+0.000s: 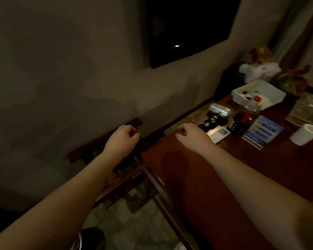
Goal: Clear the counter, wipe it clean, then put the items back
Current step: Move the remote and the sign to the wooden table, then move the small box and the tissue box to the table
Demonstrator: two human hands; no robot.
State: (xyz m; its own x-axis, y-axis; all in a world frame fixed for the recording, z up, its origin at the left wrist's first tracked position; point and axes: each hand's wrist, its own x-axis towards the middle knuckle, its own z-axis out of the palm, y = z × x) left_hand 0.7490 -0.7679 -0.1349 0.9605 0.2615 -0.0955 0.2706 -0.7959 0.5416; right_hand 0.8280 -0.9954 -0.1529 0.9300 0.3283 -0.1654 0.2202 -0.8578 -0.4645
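A dark red wooden counter [197, 170] runs from the lower middle to the upper right. My left hand [123, 137] hovers past the counter's left end, fingers curled, nothing seen in it. My right hand [192, 134] is over the counter's far edge with fingers curled, holding nothing visible. Just right of it lie a small white device [220, 133], dark gadgets [210, 121], a silver cylinder [220, 109], a blue leaflet [263, 132] and a white roll [305, 134]. A white tray [271, 92] with small items stands farther back.
A dark screen [186, 27] hangs on the beige wall. Beside the counter's left end a lower wooden rack [116, 170] holds dark objects. Bags [260, 70] and a clear box [309, 110] crowd the far right end. Stone floor [134, 224] lies below.
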